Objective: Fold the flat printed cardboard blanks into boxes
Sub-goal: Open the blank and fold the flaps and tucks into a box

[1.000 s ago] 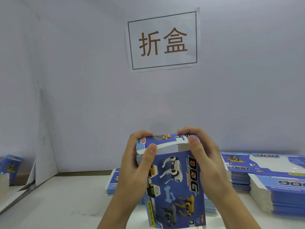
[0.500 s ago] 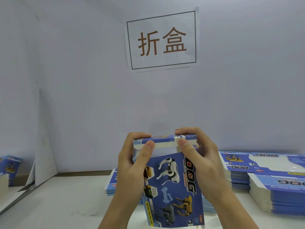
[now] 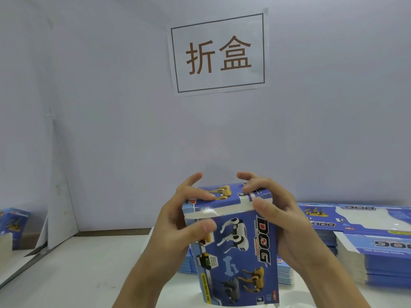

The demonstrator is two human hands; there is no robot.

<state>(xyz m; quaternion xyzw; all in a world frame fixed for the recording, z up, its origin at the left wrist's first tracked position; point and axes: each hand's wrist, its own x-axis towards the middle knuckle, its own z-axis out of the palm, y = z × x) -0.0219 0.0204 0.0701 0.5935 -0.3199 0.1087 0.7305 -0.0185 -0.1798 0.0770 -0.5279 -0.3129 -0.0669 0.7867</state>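
Blue printed box stands upright at 6 o'clock in the view, held above the white surface, front panel with dog artwork facing the camera, top flap folded over. Left hand grips the box's upper left corner: thumb pressed on the front panel, fingers curled over the top flap, one finger lifted clear. Right hand grips the upper right corner: thumb on the white strip of the flap edge, fingers curled onto the top. Stacks of flat blanks lie on the surface at 3 o'clock, more behind the box. A folded box sits at 9 o'clock. Paper sign on the wall at 12 o'clock.
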